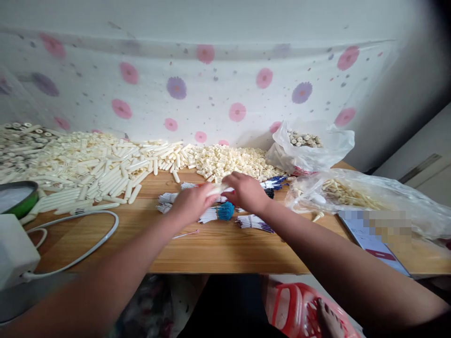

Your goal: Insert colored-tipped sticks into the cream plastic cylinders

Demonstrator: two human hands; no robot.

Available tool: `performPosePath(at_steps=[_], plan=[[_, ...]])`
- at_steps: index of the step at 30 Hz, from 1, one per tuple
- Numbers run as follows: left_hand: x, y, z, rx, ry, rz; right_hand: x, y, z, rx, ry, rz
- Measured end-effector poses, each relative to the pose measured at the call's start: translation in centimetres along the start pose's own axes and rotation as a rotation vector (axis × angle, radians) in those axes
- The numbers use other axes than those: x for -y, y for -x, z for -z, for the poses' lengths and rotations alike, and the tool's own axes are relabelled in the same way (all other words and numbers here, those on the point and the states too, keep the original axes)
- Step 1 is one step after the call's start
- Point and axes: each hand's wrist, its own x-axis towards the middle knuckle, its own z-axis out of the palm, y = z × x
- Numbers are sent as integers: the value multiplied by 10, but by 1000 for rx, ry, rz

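Observation:
Above the middle of the wooden table, a cream plastic pen barrel (217,189) spans the gap between my two hands. The fingers of my left hand (190,205) close round its left end. At its other end, my right hand (246,191) pinches with bent fingers; the exact fingertip contact is partly hidden. Beneath and around the hands lie tied bundles of thin white pen refills: one with turquoise tips (225,211), one with purple tips (254,223), one with blue tips (276,182). A single refill with a pink tip (186,234) lies nearer the front edge.
Cream barrels (109,171) and short slotted cream parts (232,162) are heaped along the back. Plastic bags of parts (294,157) stand at right, near a flat tablet-like device (369,246). Left are a green bowl (30,206), a white box (16,251) and its cable (105,239).

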Motion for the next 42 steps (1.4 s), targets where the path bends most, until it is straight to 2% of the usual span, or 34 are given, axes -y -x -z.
performPosePath(at_steps=[3, 6, 9, 12, 17, 21, 25, 29, 33, 34, 36, 38, 40, 42], plan=[[41, -32, 9, -162, 356, 212, -7, -34, -8, 7, -173, -43], [72, -56, -2, -285, 668, 364, -1, -64, -28, 102, -185, -6], [90, -66, -27, -307, 666, 432, 14, -90, -53, 165, -135, -13], [101, -66, -50, -270, 606, 435, 26, -110, -73, 210, -67, -50], [108, -63, -66, -166, 565, 389, 31, -125, -87, 279, 14, -77], [109, -62, -69, -131, 523, 356, 38, -125, -85, 288, 48, -44], [111, -62, -71, -111, 502, 348, 33, -110, -73, 248, 81, -42], [107, -61, -63, -118, 512, 342, 6, -75, -52, 187, 94, -105], [79, -51, -43, -230, 633, 305, -15, -34, -33, 127, 22, -52], [69, -47, -39, -199, 712, 271, -16, -26, -31, 100, -26, -10], [48, -40, -35, 14, 856, 207, -14, -13, -31, 17, -140, 87], [32, -35, -35, 188, 974, 208, -12, -5, -34, -74, -249, 151], [23, -32, -36, 265, 1078, 241, -10, -1, -38, -140, -350, 144], [19, -30, -37, 291, 1153, 258, -11, 0, -42, -192, -456, 106]])
